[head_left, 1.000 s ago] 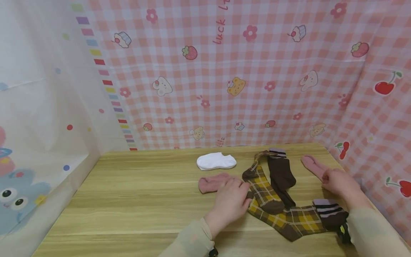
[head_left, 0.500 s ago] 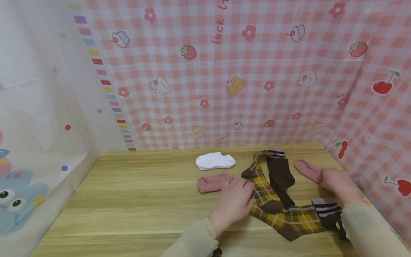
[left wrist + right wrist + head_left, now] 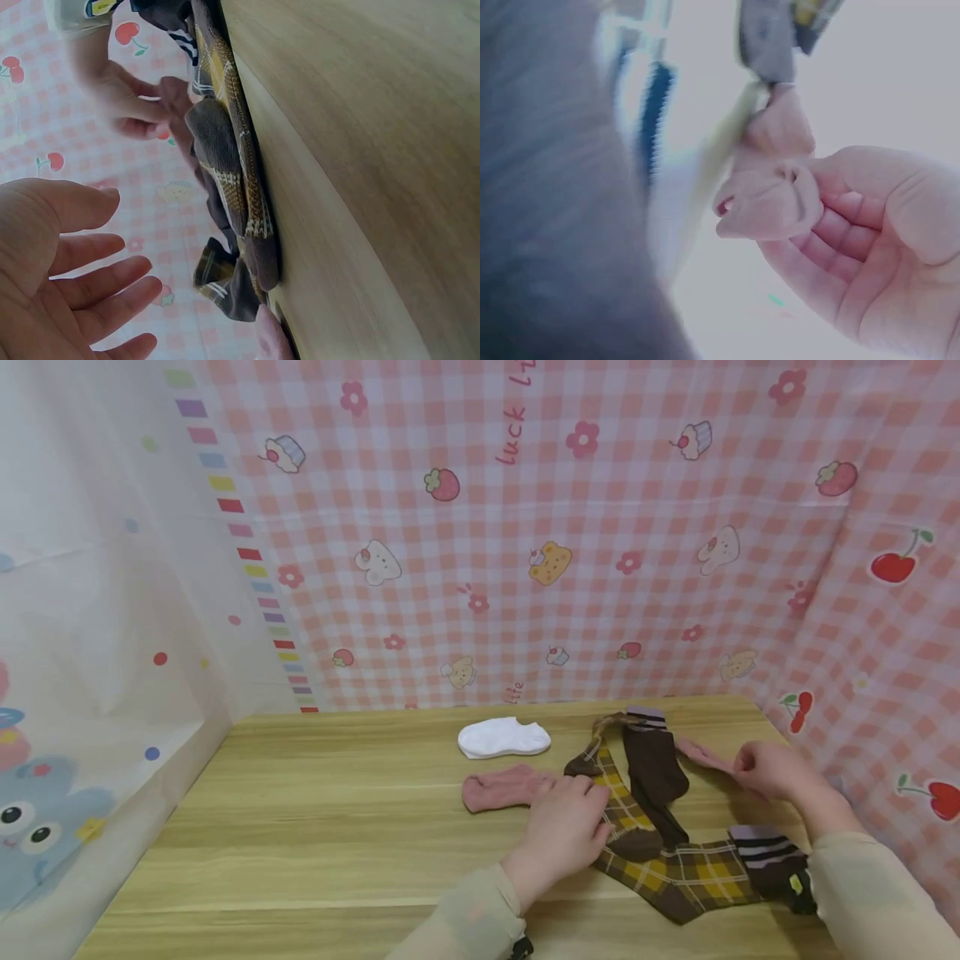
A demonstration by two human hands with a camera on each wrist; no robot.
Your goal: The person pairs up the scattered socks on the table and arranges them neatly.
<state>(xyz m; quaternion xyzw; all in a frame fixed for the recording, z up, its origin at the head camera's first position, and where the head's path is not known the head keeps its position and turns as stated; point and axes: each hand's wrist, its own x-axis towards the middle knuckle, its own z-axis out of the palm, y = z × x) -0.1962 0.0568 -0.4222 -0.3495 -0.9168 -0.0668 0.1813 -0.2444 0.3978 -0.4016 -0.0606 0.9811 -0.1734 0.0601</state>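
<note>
Between thumb and fingers, my right hand (image 3: 776, 778) pinches a pink sock (image 3: 701, 754) at the table's right side; the right wrist view shows the bunched pink fabric (image 3: 769, 206) at the fingertips. My left hand (image 3: 567, 828) hovers by the other pink sock (image 3: 497, 788) and the upper yellow-brown plaid sock (image 3: 618, 800). In the left wrist view its relaxed fingers (image 3: 105, 281) hold nothing. Below, a second plaid sock (image 3: 708, 870) stretches toward a dark, striped cuff (image 3: 768, 852). A dark brown sock (image 3: 654, 767) lies between the plaid sock and my right hand.
A white ankle sock (image 3: 502, 739) lies flat near the back of the wooden table (image 3: 315, 827). Pink checked cloth (image 3: 480, 527) hangs behind and along the right side. White printed cloth (image 3: 112, 610) hangs on the left.
My right hand has drawn the pink sock leftward, close to the dark brown sock, and the sock now appears edge-on. The left hand has shifted right, uncovering more of the other pink sock.
</note>
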